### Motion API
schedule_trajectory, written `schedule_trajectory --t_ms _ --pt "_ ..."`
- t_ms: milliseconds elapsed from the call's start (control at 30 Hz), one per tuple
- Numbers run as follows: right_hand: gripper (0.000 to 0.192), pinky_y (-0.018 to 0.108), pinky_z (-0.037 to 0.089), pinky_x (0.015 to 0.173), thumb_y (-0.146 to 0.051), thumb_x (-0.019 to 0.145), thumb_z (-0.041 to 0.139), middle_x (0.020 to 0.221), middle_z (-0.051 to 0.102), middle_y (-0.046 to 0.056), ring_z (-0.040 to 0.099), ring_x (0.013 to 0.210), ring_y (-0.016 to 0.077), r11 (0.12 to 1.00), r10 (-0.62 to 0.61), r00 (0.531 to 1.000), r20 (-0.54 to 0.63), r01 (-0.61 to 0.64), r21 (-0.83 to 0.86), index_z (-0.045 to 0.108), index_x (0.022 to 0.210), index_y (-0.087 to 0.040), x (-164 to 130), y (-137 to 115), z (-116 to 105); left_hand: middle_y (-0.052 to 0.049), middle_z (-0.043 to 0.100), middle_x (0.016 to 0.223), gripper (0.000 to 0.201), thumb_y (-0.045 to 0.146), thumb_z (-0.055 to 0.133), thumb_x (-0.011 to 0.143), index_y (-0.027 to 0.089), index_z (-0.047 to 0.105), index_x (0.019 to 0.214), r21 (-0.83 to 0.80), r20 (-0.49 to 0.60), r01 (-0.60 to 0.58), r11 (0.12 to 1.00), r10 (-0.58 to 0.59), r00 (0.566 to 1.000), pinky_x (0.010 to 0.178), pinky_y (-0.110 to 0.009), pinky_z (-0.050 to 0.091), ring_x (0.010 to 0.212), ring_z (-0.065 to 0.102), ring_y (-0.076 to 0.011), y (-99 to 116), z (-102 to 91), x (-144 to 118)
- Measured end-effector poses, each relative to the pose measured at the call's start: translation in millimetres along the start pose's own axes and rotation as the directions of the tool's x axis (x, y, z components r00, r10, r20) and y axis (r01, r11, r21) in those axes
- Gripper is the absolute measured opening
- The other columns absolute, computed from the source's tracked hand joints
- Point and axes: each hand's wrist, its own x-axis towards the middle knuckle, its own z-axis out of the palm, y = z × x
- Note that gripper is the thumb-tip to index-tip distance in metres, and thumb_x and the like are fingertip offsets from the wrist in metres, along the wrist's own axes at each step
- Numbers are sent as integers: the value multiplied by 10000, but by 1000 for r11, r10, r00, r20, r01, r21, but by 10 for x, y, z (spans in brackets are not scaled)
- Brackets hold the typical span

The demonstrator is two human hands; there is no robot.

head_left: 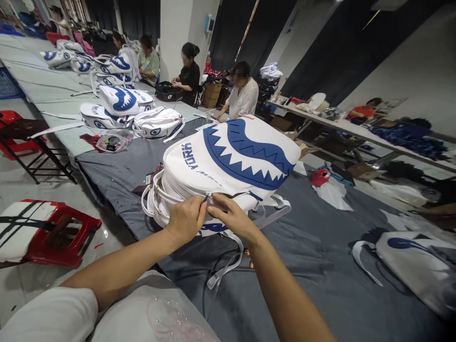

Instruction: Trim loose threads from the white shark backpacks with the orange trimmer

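A white backpack (194,166) with a blue shark-mouth print and the word "YORK" lies on the dark table cover in front of me, its print facing up. My left hand (187,218) is closed at the bag's near side, thumb and forefinger pinching a small blue zipper pull (205,197). Just right of it, my right hand (231,216) rests against the bag's side by the zipper, fingers stretched and thumb apart. White straps (231,266) hang from the bag toward me. Part of the zipper is hidden behind my hands.
More white backpacks (123,99) sit farther along the table, and another bag (413,261) lies at right. A clear plastic bag (114,140) is at the left edge. A red stool (71,232) stands on the floor at left. Several people (245,95) sit across the table.
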Motion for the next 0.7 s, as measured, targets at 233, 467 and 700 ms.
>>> schedule_trajectory --t_ms 233,467,700 --pt "377 303 441 680 -487 927 463 732 544 29 523 734 177 1000 3 986 -170 -5 -13 643 748 -208 68 -23 98 -29 701 748 270 326 389 992 203 591 860 -12 73 107 994 -106 992 584 -299 354 697 672 -187 50 -33 139" --pt "418 330 483 746 -392 889 513 893 619 58 579 847 199 999 50 942 -333 -44 24 669 1214 -182 27 60 7 -66 708 819 252 343 438 961 202 625 870 216 61 138 967 -154 986 557 -303 297 722 659 -215 -540 -308 309" --pt "481 308 479 660 -345 929 516 911 673 35 605 753 174 971 -23 955 -296 -50 -234 521 1392 -215 -243 -13 -226 -91 717 925 259 342 447 955 208 664 914 233 77 76 969 -96 992 579 -293 306 804 650 -224 -1336 -352 981"
